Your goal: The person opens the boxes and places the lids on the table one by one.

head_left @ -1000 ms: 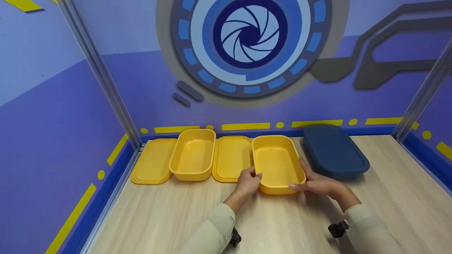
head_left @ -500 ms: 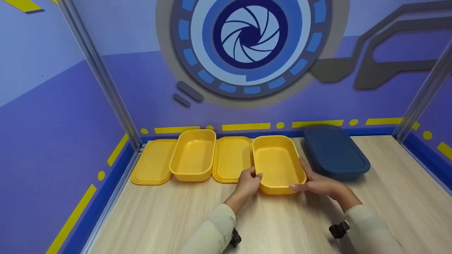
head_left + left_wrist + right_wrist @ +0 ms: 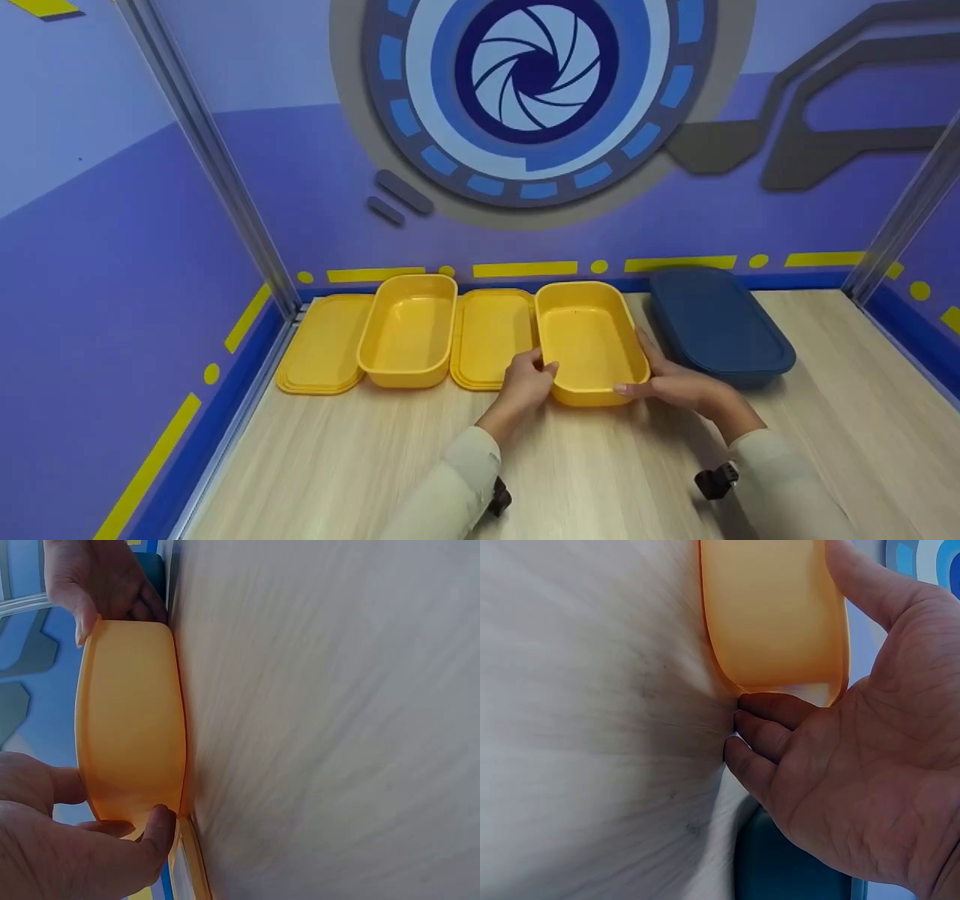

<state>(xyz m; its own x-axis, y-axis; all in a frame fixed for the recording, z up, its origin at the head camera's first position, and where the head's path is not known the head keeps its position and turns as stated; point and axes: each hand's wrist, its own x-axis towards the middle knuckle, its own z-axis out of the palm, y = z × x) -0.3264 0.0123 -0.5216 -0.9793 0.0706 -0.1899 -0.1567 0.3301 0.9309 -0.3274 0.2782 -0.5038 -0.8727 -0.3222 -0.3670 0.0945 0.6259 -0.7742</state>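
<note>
A yellow rectangular food container [image 3: 592, 345], lidless, stands on the wooden table between both hands. My left hand [image 3: 526, 382] holds its left side near the front corner. At the right front corner, my right hand [image 3: 679, 386] grips it, thumb over the front rim and fingers along the right wall. In the left wrist view, the base of the container [image 3: 135, 705] appears to rest on the tabletop. A yellow lid [image 3: 491, 337] lies flat just left of it, close to my left fingers. Behind my right hand sits a dark blue container with its lid on [image 3: 720, 322].
Further left are a second lidless yellow container [image 3: 411, 334] and another yellow lid [image 3: 326, 345], in the same row. A printed purple back wall [image 3: 525, 244] rises behind the row. Metal posts [image 3: 217, 165] stand at the table's back corners.
The held yellow container has shifted slightly toward the back wall, both hands keeping their hold. The head view has turned a little. The other containers and lids stay in place.
</note>
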